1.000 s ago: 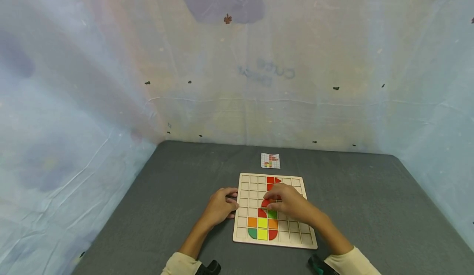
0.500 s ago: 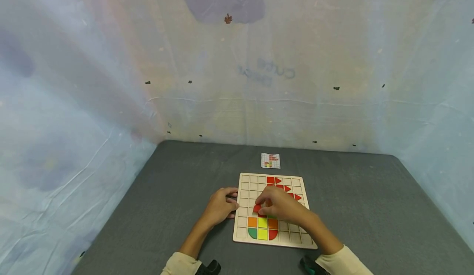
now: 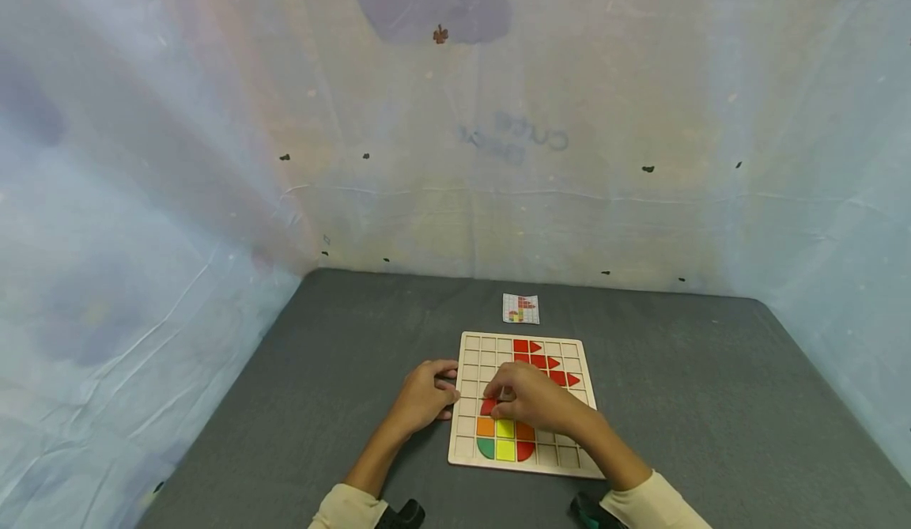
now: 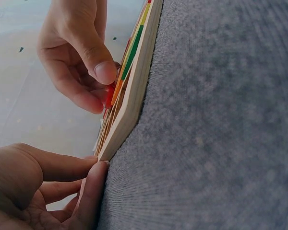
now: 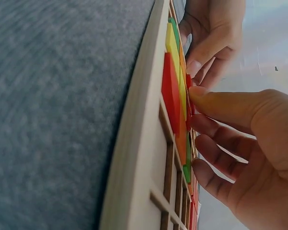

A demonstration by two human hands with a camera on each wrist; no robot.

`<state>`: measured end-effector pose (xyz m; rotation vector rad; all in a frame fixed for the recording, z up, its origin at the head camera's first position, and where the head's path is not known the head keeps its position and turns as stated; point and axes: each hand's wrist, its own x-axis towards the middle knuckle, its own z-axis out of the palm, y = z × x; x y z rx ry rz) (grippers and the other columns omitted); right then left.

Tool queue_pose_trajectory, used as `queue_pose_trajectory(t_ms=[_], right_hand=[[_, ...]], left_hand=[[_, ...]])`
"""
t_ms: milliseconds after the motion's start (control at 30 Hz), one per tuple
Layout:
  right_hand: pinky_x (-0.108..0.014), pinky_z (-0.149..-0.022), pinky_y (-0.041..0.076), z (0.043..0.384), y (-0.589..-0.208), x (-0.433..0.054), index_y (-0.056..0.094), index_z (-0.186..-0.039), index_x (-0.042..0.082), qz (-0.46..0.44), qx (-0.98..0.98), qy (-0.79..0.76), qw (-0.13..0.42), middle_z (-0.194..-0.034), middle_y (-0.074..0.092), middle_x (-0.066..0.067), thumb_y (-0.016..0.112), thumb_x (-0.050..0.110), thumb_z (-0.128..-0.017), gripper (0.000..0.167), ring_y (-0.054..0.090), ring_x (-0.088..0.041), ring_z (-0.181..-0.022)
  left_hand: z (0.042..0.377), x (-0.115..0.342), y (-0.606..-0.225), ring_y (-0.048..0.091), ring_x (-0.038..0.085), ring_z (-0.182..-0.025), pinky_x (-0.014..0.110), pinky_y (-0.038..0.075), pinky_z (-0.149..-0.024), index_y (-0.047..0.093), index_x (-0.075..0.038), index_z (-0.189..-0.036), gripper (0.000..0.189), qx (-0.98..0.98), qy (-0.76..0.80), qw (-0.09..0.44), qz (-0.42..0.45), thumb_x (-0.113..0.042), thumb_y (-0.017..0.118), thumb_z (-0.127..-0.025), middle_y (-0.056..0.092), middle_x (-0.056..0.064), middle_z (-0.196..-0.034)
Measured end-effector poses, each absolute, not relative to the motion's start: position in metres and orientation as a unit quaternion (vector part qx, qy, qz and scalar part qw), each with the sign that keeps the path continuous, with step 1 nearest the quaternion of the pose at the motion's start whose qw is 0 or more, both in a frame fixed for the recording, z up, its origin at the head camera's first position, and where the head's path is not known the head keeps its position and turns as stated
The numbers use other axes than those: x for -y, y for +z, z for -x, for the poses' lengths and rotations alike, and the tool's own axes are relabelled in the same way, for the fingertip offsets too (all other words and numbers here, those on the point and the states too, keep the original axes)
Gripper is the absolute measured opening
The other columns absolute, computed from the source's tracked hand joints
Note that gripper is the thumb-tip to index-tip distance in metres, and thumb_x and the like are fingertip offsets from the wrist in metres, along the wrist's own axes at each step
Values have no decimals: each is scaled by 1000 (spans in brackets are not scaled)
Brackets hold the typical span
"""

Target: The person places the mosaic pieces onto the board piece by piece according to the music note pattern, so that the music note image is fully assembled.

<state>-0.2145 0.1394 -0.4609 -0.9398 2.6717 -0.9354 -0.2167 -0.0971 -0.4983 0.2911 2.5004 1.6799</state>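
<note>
A wooden grid board [image 3: 470, 375] lies on the dark grey table, with coloured tiles in some of its cells. My left hand [image 3: 420, 396] pinches its left edge between thumb and fingers, also plain in the left wrist view. My right hand [image 3: 537, 396] reaches over the middle of the board. Its thumb and index finger are on a red tile [image 3: 488, 407] with a curved side, just above an orange tile [image 3: 485, 427]. Yellow tiles [image 3: 505, 451], a green quarter-round tile [image 3: 485, 447] and a red quarter-round tile [image 3: 525, 451] fill nearby cells. The right hand hides several central cells.
Behind the board lies a small printed card [image 3: 521, 308] with a coloured grid pattern. Rows of red squares and triangles [image 3: 553, 363] occupy the board's upper part. A pale patterned curtain [image 3: 455, 221] hangs behind the table [image 3: 676, 371] and along its sides.
My right hand has moved left and nearer me, bringing the red tile from the board's middle to the cell above the orange one. The left hand has stayed at the edge.
</note>
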Motion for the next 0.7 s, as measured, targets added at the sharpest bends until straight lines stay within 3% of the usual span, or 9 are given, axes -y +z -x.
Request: queue_pose_trajectory(t_ms=[433,700], right_hand=[[-34,-88,55,214,-458,-134,83,-107,9,317,-898,-297,70,-104,73,1,81,14,-94,14,62,-16,-98],[-32,-85,54,214,-458,-131,83,-105,8,319,-899,-292,67,-101,72,0,82,15,-94,14,61,-16,-95]], left_hand=[[216,98,-498,70,20,-96,29,64,-60,65,4,-138,47,-826,553,57,-95,2,74,-92,63,15,-121],[216,98,-497,69,19,-94,30,64,-60,66,4,-136,46,-826,553,57,-95,2,74,-92,63,15,-120]])
